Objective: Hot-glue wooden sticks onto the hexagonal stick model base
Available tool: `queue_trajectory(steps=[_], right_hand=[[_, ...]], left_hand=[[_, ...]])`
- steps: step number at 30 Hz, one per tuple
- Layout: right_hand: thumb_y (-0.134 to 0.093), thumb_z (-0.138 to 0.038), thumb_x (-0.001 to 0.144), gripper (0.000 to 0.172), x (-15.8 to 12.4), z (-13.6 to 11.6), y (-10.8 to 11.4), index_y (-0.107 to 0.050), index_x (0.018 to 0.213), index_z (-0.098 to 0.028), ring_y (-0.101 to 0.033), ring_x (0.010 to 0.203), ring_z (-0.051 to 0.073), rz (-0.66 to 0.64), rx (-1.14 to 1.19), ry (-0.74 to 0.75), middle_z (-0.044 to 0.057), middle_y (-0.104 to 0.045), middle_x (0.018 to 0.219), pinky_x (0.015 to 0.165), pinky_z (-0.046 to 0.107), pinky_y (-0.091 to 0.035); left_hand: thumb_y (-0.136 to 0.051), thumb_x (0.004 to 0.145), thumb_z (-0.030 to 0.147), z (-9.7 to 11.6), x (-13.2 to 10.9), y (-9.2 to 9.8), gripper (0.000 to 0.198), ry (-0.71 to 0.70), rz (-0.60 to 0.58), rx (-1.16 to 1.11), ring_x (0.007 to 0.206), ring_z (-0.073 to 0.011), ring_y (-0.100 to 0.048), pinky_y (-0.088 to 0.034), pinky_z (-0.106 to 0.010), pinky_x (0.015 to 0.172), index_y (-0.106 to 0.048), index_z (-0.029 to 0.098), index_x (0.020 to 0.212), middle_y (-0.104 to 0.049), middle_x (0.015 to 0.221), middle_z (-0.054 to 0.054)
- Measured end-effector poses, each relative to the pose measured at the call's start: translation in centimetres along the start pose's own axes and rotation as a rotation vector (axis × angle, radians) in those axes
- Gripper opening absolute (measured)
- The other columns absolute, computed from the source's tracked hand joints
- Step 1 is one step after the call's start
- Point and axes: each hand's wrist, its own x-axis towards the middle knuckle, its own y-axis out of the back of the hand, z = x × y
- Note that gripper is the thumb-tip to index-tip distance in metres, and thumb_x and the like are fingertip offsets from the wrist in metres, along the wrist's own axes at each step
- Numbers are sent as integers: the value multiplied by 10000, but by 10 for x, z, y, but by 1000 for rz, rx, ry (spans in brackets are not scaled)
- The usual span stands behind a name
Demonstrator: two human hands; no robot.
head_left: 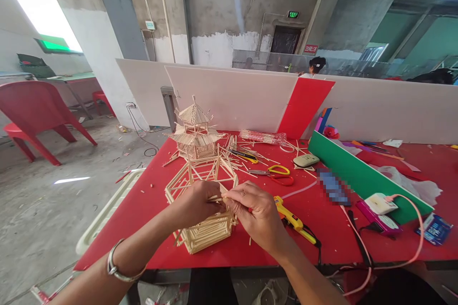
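A six-sided frame of thin wooden sticks (209,233) stands at the table's near edge, below and behind my hands. My left hand (200,202) is closed over it, its fingers curled round a short wooden stick (215,198). At the same spot my right hand (255,209) pinches with thumb and forefinger at the stick's end. The fingers of both hands nearly touch and hide most of the piece. Just beyond the frame rises a tiered stick pagoda (195,140) with a pointed roof. To the right of my right hand lies a yellow glue gun (293,217).
On the red table (265,250) lie scissors (274,175), a utility knife (244,155), loose sticks and a bagged stick bundle (263,137). A green board (368,181), a power strip (379,217) and pink cables stand right. A white partition (232,100) closes the back.
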Motion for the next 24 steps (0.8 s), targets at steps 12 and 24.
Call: queue_trajectory(steps=[12, 24], right_hand=[[-591, -195, 938, 188, -1, 0, 0, -721, 1069, -235, -615, 869, 138, 4, 17, -22, 27, -705, 913, 781, 277, -521], [-594, -190, 934, 196, -1, 1, 0, -723, 1070, -248, -619, 864, 136, 16, 24, -20, 22, -708, 919, 781, 278, -525]], left_hand=[[-645, 774, 137, 2, 0, 1, 100, 5, 4, -23, 645, -109, -488, -351, -229, 583, -605, 143, 683, -537, 675, 29], [-640, 769, 136, 2, 0, 0, 66, 33, 10, -27, 659, -117, -513, -369, -230, 588, -632, 144, 704, -558, 689, 23]])
